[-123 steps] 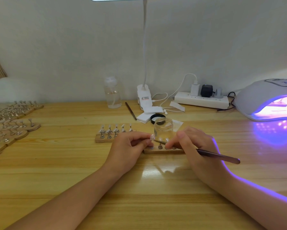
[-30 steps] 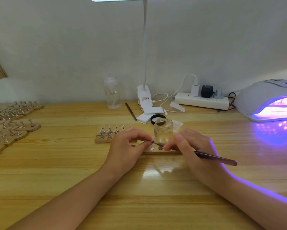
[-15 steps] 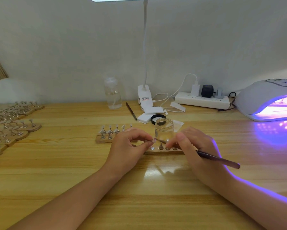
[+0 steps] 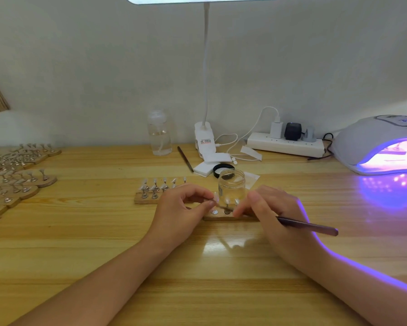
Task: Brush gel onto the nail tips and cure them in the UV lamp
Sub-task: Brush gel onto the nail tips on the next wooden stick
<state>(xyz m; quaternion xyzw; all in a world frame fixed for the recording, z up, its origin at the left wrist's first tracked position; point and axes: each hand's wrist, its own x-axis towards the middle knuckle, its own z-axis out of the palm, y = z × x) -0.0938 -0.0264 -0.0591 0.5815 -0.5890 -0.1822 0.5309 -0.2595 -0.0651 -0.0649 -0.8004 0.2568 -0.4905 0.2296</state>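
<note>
Left hand (image 4: 181, 211): reaching in from the lower left, forearm lying across the wooden table (image 4: 80, 231), thumb and forefinger pinching a small clear nail tip (image 4: 216, 197) on its stand, just above the near wooden holder (image 4: 221, 217). Right hand (image 4: 275, 212): coming in from the lower right, fingers curling round a dark brush (image 4: 308, 225) whose handle is pointing out to the right; the bristle end is hiding behind the fingers near the same holder. Open glass jar (image 4: 231, 187): standing just behind the holder, between the two hands, its black lid (image 4: 223, 168) lying further back. Second wooden holder (image 4: 148, 198) carrying a row of nail tips is sitting just left of the left hand. UV lamp (image 4: 376, 142): glowing violet at the far right, casting purple light over the table and right forearm. More holders (image 4: 16, 182) are crowding the left edge. Along the plain wall: a clear bottle (image 4: 159, 134), a clip-on desk lamp (image 4: 204, 140), a white power strip (image 4: 284, 144), a spare brush (image 4: 185, 158).
</note>
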